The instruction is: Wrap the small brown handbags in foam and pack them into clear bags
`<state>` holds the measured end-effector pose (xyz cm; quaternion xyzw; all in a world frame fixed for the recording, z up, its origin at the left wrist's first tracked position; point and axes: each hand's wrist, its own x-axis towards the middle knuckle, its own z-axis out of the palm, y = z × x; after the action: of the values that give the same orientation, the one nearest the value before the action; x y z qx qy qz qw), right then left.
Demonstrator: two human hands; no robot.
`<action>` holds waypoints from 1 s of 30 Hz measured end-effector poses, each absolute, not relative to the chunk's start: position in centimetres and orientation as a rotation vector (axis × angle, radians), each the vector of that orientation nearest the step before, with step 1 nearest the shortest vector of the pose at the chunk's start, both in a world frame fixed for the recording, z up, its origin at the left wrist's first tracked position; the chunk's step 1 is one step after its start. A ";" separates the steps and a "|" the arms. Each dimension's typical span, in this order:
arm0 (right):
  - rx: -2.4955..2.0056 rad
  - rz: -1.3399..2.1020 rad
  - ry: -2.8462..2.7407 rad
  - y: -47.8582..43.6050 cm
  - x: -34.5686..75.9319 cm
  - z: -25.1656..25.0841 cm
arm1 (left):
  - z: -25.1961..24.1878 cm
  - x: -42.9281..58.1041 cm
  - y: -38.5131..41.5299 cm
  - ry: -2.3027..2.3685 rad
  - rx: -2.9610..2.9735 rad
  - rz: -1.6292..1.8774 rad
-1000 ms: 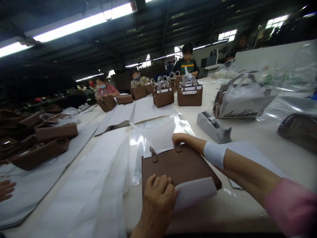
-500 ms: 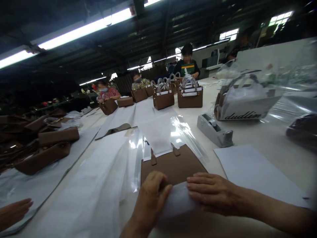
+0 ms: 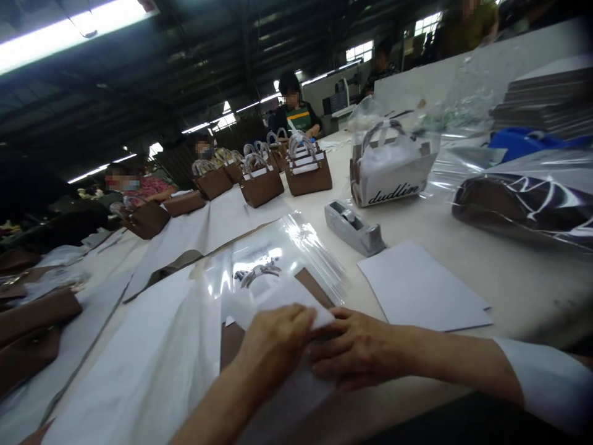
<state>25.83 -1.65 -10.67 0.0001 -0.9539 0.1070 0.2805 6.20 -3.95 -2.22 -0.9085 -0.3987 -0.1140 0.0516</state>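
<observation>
A brown handbag [image 3: 231, 343] lies flat in front of me, mostly hidden under white tissue paper [image 3: 290, 293] and my hands. My left hand [image 3: 282, 337] curls its fingers over the paper on the bag's upper side. Close beside it, my right hand [image 3: 354, 347] pinches the paper's folded edge between thumb and fingers. The bag's wrapped handle [image 3: 262, 272] points away from me. Around and beyond the bag, a shiny clear plastic sheet [image 3: 317, 253] is spread on the table.
A grey tape dispenser [image 3: 354, 228] and white sheets [image 3: 424, 287] lie to the right. Beyond stands a plastic-covered handbag with white paper [image 3: 393, 170]. Several brown handbags [image 3: 308, 179] stand at the back, near a co-worker [image 3: 296, 111]. More brown bags [image 3: 32, 330] lie left.
My view has swung to the right. White paper now covers most of the brown handbag, which lay bare at its upper part before. My hands have come together on the paper.
</observation>
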 end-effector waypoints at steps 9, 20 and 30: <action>-0.235 0.127 -2.260 -2.5 25.7 -13.2 | -8.9 7.6 -9.7 -1.383 -2.331 -0.609; -0.640 0.065 -2.106 -3.8 25.6 -13.7 | -8.0 8.4 -8.9 -1.401 -2.223 -0.585; -0.730 0.263 -2.073 -3.6 25.6 -14.4 | -9.3 8.4 -10.1 -1.221 -2.251 -0.443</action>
<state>25.60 -3.61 -14.44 -0.2951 -0.8375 0.1062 0.4474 8.44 -10.07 -9.29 -0.8345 -0.4526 -0.1644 0.2679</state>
